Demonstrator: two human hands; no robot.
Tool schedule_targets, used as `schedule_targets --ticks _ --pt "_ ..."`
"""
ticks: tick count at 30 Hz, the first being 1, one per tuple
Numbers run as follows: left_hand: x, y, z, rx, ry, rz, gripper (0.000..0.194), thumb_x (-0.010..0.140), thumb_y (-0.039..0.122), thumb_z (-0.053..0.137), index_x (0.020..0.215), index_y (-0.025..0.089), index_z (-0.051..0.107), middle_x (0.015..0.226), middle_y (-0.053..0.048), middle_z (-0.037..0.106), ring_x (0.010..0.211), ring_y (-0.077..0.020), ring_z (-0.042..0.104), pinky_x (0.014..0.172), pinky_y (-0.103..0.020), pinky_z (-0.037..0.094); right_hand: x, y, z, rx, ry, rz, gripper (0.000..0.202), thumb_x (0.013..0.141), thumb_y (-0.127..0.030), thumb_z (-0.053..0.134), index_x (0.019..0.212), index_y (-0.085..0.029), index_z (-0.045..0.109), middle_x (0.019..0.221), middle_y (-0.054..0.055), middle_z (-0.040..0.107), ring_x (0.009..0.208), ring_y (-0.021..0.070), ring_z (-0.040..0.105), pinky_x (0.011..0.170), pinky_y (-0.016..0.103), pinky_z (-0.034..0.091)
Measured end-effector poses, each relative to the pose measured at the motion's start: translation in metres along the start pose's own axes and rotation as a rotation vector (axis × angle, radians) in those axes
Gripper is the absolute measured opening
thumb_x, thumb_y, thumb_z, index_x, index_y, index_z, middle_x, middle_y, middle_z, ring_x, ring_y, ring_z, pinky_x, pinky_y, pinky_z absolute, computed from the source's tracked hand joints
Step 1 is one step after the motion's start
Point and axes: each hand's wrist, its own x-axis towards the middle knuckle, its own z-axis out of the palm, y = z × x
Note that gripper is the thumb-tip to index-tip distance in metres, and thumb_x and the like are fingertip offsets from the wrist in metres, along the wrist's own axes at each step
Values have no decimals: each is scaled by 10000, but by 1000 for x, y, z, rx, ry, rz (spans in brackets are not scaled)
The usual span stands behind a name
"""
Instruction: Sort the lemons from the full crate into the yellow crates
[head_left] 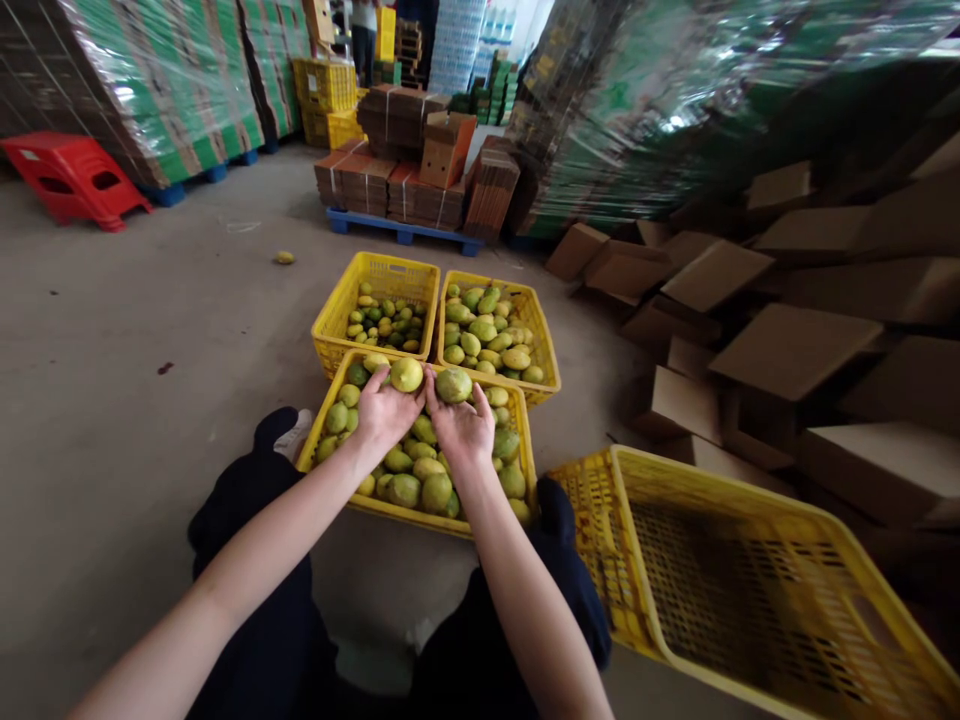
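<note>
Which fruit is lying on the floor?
The yellow fruit between the red stool and yellow crates; the others are in crates, the left hand or the right hand.

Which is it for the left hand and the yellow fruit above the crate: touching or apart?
Touching. The head view shows it: the yellow fruit rests on the fingers of the upturned left hand, with no gap between.

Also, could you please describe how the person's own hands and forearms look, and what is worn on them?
The left hand and right hand wear no gloves, and I can make out no rings. The left forearm and right forearm are bare, with no watch, bracelet or sleeve in view.
</note>
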Motion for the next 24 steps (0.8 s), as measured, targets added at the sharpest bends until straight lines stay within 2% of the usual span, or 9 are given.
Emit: schedule_targets --ticks 4,6,7,10,13,17,21,24 --pt "2 1 3 82 30 12 208 848 213 529 1007 136 639 986 -129 711 1034 -273 684 878 -429 595 3 1 -5 -125 48 -49 231 820 -329 651 1014 -220 589 1016 75 712 1087 245 674 936 498 598" --pt "2 4 6 171 34 78 247 783 112 598 1021 157 642 975 -82 717 1011 -228 691 893 -365 582 2 -2 -5 -287 81 -223 302 748 -253 745 1001 -248 581 991 20 700 1018 209 684 890 428 615" --pt "0 6 8 228 20 137 331 733 51 635 1040 172 644 1000 -58 721 1017 -204 690 907 -326 569 0 -5 -4 -396 86 -352 391 699 -198 785 1026 -264 582 1037 3 691 1023 191 677 882 384 612" --pt "-9 13 15 389 -74 325 569 593 -87 719 1078 204 659 1155 -37 713 1166 -182 647 990 -245 504 -9 -15 3 -726 41 -707 625 599 -81 824 1139 -298 597 1269 12 630 1210 188 594 926 300 566" --pt "-22 18 22 478 -138 402 498 575 -66 787 997 176 687 1206 -87 698 1318 -224 558 1080 -253 441 -19 -22 9 -913 -35 -807 569 623 -81 808 1128 -296 655 1323 33 620 1350 231 490 1020 347 519" --pt "-32 18 25 616 -169 475 383 579 -31 817 868 181 684 1166 -90 685 1322 -247 543 1116 -301 418 -24 -18 9 -1058 -98 -856 454 653 -65 782 1028 -306 699 1243 28 655 1321 249 513 1122 436 434" --pt "-35 17 21 743 -165 631 376 545 -83 791 767 194 666 1095 -73 632 1286 -260 530 1143 -346 376 -22 -12 3 -1160 -107 -1012 418 676 -63 741 1016 -299 689 1188 49 640 1221 262 563 1105 480 424" --pt "-38 19 15 855 -191 716 314 593 -56 771 731 210 680 1005 -69 604 1219 -268 543 1164 -397 335 -18 -11 -2 -1209 -124 -1100 412 693 -76 740 1027 -300 645 1167 49 616 1177 259 569 1063 484 440"
